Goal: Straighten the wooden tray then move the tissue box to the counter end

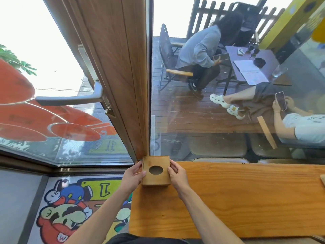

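Observation:
A wooden tissue box (156, 178) with an oval hole in its top stands on the far left corner of the wooden counter (237, 199), against the window frame. My left hand (134, 171) grips its left side and my right hand (176, 172) grips its right side. At the counter's far right edge a sliver of a wooden tray (322, 179) shows, mostly cut off by the frame.
A wooden door frame (123, 76) with a metal handle (70, 99) rises behind the box. Glass runs along the counter's back; beyond it two people sit on a deck. A cartoon floor mat (70, 208) lies left of the counter.

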